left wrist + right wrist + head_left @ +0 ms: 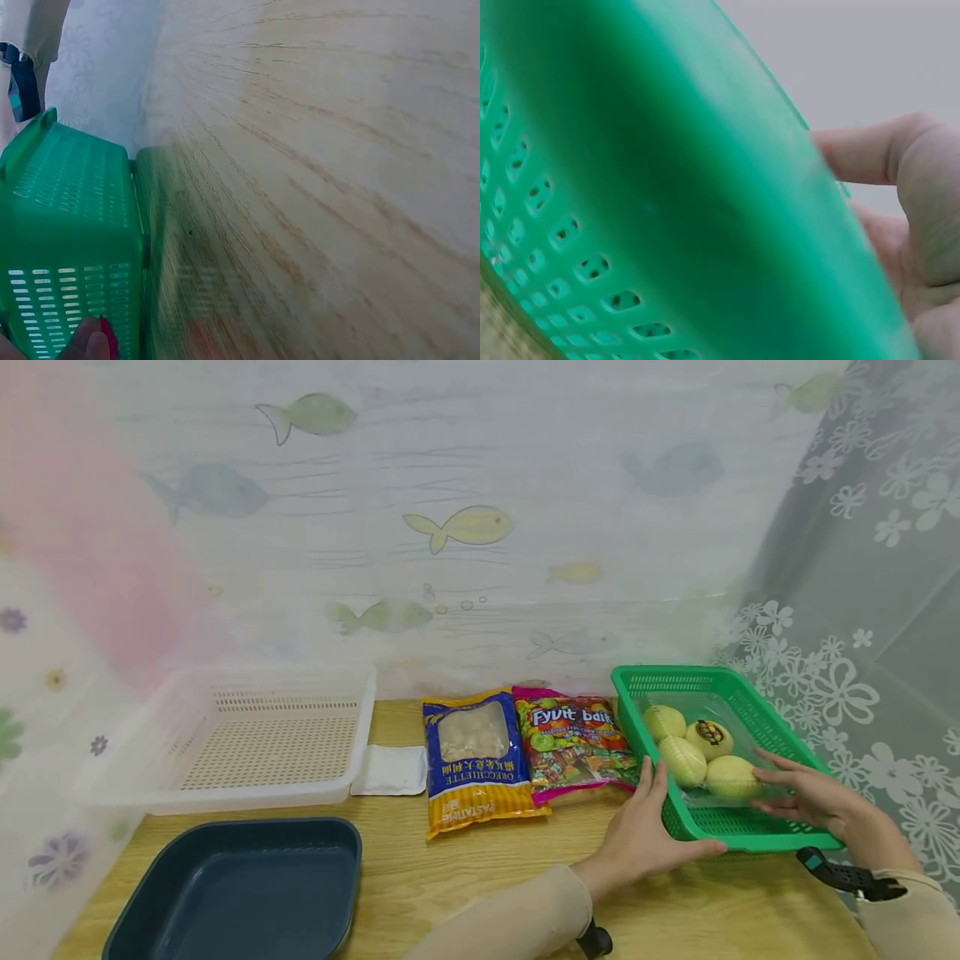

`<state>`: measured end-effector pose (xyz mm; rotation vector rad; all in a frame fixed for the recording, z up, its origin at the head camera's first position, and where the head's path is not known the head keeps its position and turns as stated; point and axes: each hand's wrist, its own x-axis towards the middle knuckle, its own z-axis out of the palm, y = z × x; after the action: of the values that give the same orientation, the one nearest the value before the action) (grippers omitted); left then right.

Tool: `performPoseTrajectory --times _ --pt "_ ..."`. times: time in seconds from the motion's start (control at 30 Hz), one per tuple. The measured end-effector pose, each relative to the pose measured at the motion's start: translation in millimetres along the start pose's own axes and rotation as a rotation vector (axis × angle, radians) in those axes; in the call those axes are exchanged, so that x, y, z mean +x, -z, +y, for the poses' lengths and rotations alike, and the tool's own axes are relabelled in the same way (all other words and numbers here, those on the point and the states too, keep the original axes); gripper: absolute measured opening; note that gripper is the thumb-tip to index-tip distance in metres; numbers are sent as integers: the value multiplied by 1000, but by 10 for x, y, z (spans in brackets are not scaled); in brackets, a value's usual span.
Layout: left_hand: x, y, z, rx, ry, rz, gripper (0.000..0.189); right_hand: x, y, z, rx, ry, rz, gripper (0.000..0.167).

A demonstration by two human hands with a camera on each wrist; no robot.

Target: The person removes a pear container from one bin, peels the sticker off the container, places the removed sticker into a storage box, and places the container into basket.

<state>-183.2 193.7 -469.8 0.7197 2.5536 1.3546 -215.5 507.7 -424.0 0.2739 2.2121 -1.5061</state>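
Observation:
The green basket (757, 842) stands at the right end of the table, a wrapped pack of pale yellow round fruit (684, 762) lying inside it. At the basket's left side is my left hand (637, 835), its fingers stretched along the outer wall and its thumb pointing right along the front. Over the right rim reaches my right hand (813, 797), loosely extended fingers right at the edge of the fruit pack. In the right wrist view, the basket's wall (705, 187) hides part of that hand's fingers.
Left of the basket lie a pink bag of fruit candy (577, 743) and a blue and yellow pasta bag (480, 760). Beside them are a small white packet (390, 770), a white basket (247, 795) and a dark blue tray (348, 860). A patterned curtain (480, 610) hangs behind.

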Motion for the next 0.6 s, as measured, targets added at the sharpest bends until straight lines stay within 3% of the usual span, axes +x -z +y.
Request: performPoseTrajectory --times 0.37,0.6 --pt "16 -1 3 25 -9 9 119 -15 73 24 45 32 30 75" --pt "-5 -6 -17 20 -8 8 118 -41 13 13 27 46 54 72"
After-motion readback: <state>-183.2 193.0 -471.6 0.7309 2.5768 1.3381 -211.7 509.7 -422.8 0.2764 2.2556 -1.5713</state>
